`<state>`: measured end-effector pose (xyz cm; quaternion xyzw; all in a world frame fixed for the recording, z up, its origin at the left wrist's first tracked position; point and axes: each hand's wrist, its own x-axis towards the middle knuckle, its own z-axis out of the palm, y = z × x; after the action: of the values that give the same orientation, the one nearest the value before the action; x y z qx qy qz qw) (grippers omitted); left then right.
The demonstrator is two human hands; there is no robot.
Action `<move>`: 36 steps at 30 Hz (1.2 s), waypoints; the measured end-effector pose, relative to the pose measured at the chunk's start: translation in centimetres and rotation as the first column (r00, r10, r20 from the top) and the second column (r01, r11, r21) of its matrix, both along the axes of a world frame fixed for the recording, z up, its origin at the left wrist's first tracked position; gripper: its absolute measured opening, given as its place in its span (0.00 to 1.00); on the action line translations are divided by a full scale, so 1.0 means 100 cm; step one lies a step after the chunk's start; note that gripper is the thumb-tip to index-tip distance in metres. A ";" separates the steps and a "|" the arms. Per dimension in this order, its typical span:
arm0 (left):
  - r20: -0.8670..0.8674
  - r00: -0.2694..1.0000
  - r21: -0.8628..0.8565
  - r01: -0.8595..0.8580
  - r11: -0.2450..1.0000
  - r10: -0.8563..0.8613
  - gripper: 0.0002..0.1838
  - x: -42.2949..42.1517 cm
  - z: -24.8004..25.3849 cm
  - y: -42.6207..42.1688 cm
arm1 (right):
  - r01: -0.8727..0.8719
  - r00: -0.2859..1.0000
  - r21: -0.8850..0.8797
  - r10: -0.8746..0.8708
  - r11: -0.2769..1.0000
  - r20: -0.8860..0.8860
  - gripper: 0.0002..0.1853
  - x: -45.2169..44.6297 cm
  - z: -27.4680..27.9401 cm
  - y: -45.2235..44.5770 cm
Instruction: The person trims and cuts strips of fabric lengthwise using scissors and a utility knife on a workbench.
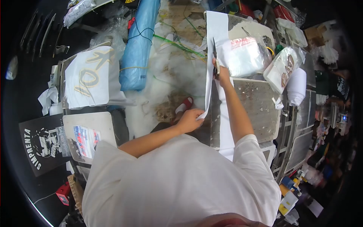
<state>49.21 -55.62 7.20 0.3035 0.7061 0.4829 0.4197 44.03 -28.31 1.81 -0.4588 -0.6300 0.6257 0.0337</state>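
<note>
A long strip of white material (217,30) runs along the left edge of the worn board on my right, down toward my body. My right hand (222,73) grips a pair of scissors (214,49), whose blades point away from me over the strip. Below the scissors the material is parted into two lengths, with a gap between them. My left hand (192,120) pinches the edge of the left length near its lower end, off the board's side. The other length (225,125) lies on the board under my right forearm.
Clear plastic bags (245,56) lie on the board (257,106) at right, near a white roll (297,87). A blue wrapped roll (140,45) stands ahead. Printed white cloth (89,77) covers a board at left. Loose plastic and green straps (177,43) litter the floor.
</note>
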 end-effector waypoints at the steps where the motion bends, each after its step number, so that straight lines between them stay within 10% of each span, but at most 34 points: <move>1: 0.000 1.000 0.024 -0.001 1.000 0.001 0.18 0.001 -0.005 -0.002 | -0.019 1.000 0.004 0.019 1.000 -0.001 0.34 -0.001 -0.002 0.002; 9: -0.108 0.991 0.089 -0.070 0.994 0.079 0.18 0.006 0.003 0.001 | -0.019 0.998 0.285 -0.001 0.958 0.068 0.32 -0.002 0.007 -0.009; 12: -0.197 0.979 0.087 -0.036 0.996 0.053 0.17 0.006 0.007 0.003 | 0.013 1.000 -0.014 -0.013 1.000 0.002 0.33 -0.014 0.005 0.005; 15: -0.186 0.980 0.086 -0.058 0.995 0.073 0.15 0.008 0.004 0.006 | -0.122 0.992 0.084 0.125 0.989 -0.031 0.36 -0.014 0.002 0.020; 23: 0.266 0.957 0.083 -0.145 0.986 0.119 0.10 0.019 -0.021 0.032 | -0.221 0.972 -0.097 0.227 0.971 0.064 0.40 0.111 0.050 0.005; 29: 0.280 0.957 -0.021 -0.076 0.997 0.079 0.08 0.032 -0.002 0.026 | -0.311 0.912 0.578 0.064 0.754 0.406 0.37 0.293 0.069 -0.061; 36: 0.312 0.924 0.045 -0.245 0.969 0.219 0.10 0.054 -0.019 0.016 | 0.004 0.920 0.750 -0.297 0.661 0.256 0.24 0.424 0.005 -0.165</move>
<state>54.61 -54.00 5.32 0.1568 0.6431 0.5989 0.4506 86.43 -44.85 2.32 -0.5628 -0.7822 0.2188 0.1533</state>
